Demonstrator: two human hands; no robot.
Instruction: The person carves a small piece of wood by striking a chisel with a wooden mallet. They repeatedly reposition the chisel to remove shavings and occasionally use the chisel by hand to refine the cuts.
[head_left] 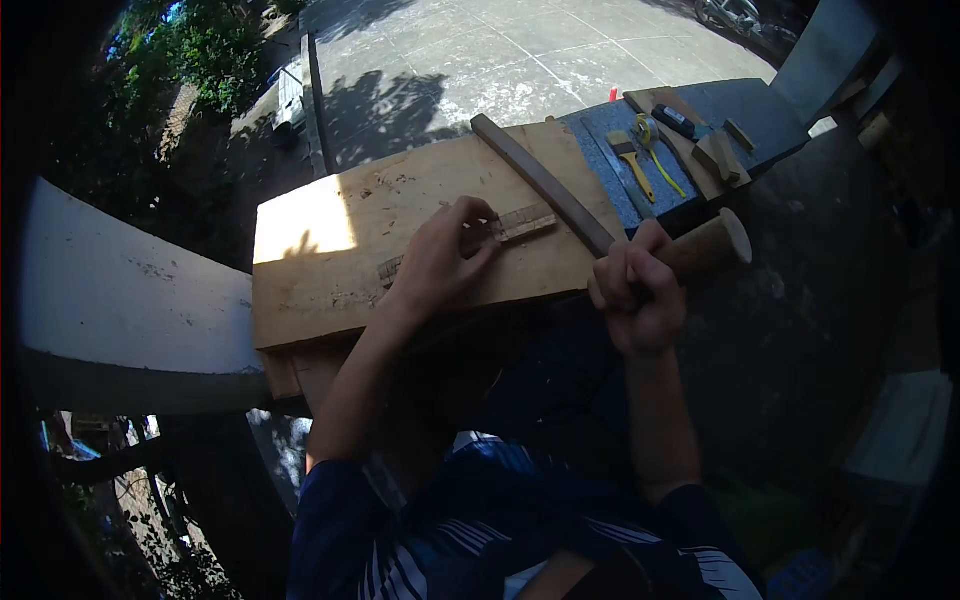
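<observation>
My left hand [440, 262] presses a thin wooden strip [520, 224] flat against a wide plank [330, 250], fingers curled over the strip's middle. My right hand [640, 295] is closed around the thick wooden handle [712, 245] of a long knife. Its dark blade [540, 180] reaches up and left across the plank, just past the strip's right end.
A grey stone slab [700, 110] behind the plank carries a yellow-handled brush [632, 160], a tape measure [648, 130], a marker and wood blocks. A white curved wall [120, 290] is at the left. Paved ground and greenery lie far below.
</observation>
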